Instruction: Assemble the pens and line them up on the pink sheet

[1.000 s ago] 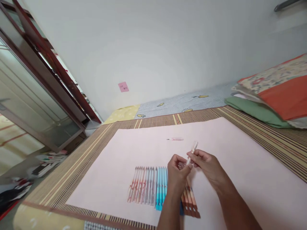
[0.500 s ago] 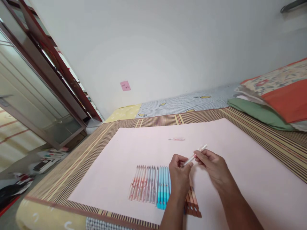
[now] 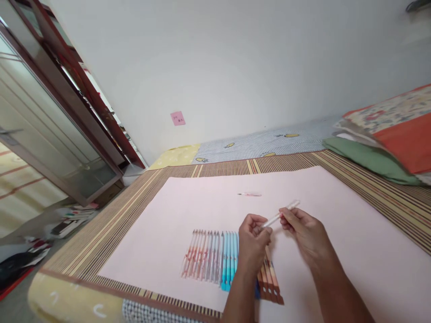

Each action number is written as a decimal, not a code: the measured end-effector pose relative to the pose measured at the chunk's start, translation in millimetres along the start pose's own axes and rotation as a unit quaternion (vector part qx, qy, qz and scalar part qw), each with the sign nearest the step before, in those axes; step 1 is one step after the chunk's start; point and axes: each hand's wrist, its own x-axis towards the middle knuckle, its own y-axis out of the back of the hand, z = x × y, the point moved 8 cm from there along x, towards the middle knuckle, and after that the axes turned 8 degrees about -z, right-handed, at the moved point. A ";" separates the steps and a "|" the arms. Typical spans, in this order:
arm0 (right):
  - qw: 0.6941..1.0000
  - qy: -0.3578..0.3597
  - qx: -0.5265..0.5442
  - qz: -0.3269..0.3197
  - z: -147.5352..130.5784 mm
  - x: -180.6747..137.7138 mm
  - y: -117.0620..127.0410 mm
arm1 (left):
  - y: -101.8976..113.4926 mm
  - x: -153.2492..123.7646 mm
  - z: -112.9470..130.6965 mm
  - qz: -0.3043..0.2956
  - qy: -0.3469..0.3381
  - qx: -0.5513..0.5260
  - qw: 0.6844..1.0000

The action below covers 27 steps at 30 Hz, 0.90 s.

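A slim clear-and-white pen (image 3: pixel 273 220) slants up to the right between my two hands. Its lower left end is pinched in the fingers of my left hand (image 3: pixel 255 237), which hides the tip. Near the upper end, my right hand (image 3: pixel 305 231) grips it between thumb and fingers. Below and left lie pens side by side in a row: clear pens with pink patterns (image 3: pixel 194 255), greyish ones (image 3: pixel 212 258), light blue ones (image 3: pixel 230 258) and brown-and-orange ones (image 3: pixel 271 280). My left hand and forearm cover part of that row. Beyond the hands lies a small clear pinkish piece with a dark tip (image 3: pixel 251 194).
A pale pink sheet (image 3: pixel 144 233) lies on a striped mat (image 3: pixel 111 233) over a bed. Folded green cloth (image 3: pixel 370 159) and orange patterned bedding (image 3: pixel 404 143) are piled at the right. A pink note (image 3: pixel 178 118) is on the wall, and a door (image 3: pixel 50 121) stands at the left.
My right hand has shifted slightly right, with the pen's upper end also further right. My left hand keeps its pinch almost in place. The view has moved a little.
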 end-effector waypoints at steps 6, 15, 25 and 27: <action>1.000 -0.013 0.015 -0.016 -2.3 -2.9 -7.8 | 8.0 1.0 -16.9 -0.004 0.069 0.037 0.997; 0.999 -0.027 0.033 0.019 6.8 -1.3 -0.7 | 8.1 0.0 -0.6 0.016 0.008 -0.065 0.998; 0.999 -0.024 0.037 0.008 7.3 -2.7 -5.7 | 9.0 1.3 -0.4 0.016 0.006 -0.098 0.995; 0.999 -0.022 0.042 -0.001 7.6 -2.5 -6.7 | 8.2 1.3 -0.2 0.014 0.003 -0.092 0.996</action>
